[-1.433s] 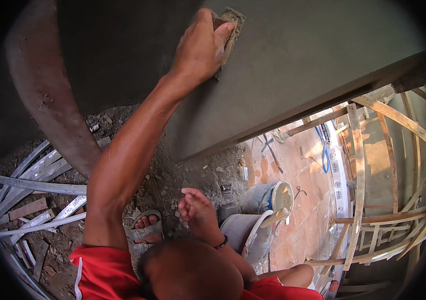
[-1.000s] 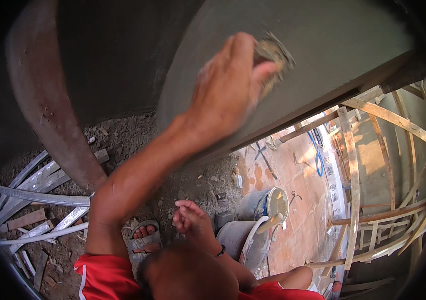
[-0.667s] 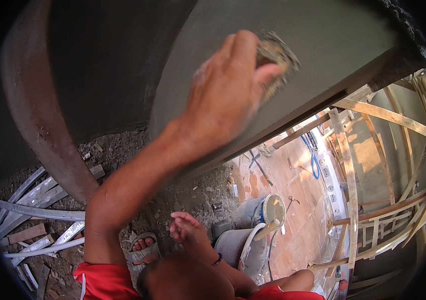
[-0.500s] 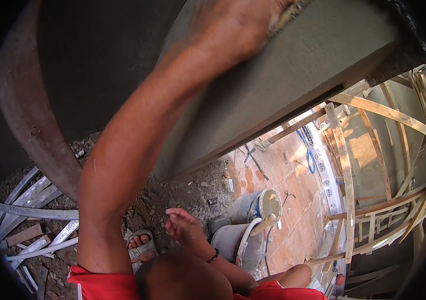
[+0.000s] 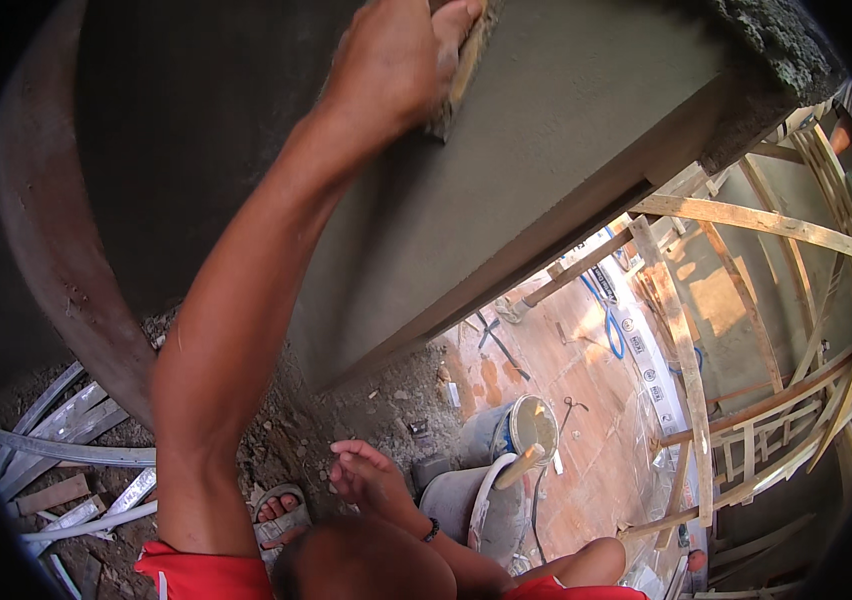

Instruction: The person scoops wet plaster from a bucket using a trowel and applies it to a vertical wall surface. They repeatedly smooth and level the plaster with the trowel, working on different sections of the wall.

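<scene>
My left hand (image 5: 391,65) is wrapped round a wooden float (image 5: 468,70), seen nearly edge-on, against a smooth grey plastered surface (image 5: 526,170). The float's grip is mostly hidden by the hand. My bare left forearm reaches up from a red sleeve (image 5: 196,572) across the picture. Low in the middle, my right hand (image 5: 371,478) hangs loose and holds nothing, its fingers slightly bent and apart. A dark bracelet circles that wrist. Beside the right hand stands a mortar-smeared bucket (image 5: 456,500), with a wooden handle (image 5: 520,466) sticking out of it.
A second bucket (image 5: 531,425) stands behind the first on reddish tiles (image 5: 506,360). Wooden slat framing (image 5: 691,350) rises at right, near a blue hose (image 5: 613,335). Metal strips (image 5: 71,455) lie on the rubble at left. Another person's arm (image 5: 841,137) shows at far right.
My left hand has slid the float leftward and slightly down over the plaster. My right hand stays nearly where it was. The view has shifted a little.
</scene>
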A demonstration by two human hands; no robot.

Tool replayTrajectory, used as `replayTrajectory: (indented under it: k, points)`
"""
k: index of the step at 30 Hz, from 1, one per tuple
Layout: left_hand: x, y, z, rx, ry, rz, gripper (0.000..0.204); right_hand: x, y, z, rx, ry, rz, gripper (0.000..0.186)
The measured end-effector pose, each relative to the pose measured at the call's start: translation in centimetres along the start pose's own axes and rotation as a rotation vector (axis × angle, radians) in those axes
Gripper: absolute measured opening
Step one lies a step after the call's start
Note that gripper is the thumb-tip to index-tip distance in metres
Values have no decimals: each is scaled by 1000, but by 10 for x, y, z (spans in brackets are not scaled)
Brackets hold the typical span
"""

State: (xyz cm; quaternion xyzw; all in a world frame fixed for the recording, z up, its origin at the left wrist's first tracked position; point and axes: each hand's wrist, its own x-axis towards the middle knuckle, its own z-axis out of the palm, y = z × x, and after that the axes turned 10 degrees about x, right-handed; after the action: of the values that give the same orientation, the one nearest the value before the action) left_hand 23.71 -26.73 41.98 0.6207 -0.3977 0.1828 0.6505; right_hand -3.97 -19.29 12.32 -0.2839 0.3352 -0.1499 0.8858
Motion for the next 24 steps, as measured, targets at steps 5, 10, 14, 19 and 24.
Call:
replayTrajectory:
  k: [5,10,14,19,24]
  points:
    - [-28,22,13,30,173,355,31,4,-2,-2,-22,97,61,19]
    - [2,11,5,-18,32,14,30,3,-5,-7,10,61,29,19]
    - [-22,35,-11,-64,-128,77,27,2,-8,-6,37,1,32,19]
    - [1,77,-18,-80,-71,-114,30,4,-10,-2,-1,101,57,19]
    - [-6,26,-4,-65,-18,-24,30,1,-9,-4,27,5,-15,18]
